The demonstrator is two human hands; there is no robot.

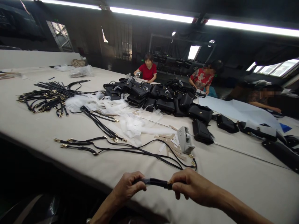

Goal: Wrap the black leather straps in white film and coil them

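Observation:
Near the table's front edge, a black bag strap is stretched between my two hands. My left hand pinches one end, where a bit of clear wrap shows on the strap. My right hand closes on the other end, by a gold-coloured metal fitting. Just beyond my hands lie long black straps with gold clasps, spread across the table. A grey tape dispenser stands behind them, beside loose strips of card.
Bundled straps lie at the left, near crumpled white wrapping. Black handbags are heaped mid-table, with more along the right. A person in red, one in a patterned top and another person sit across the table.

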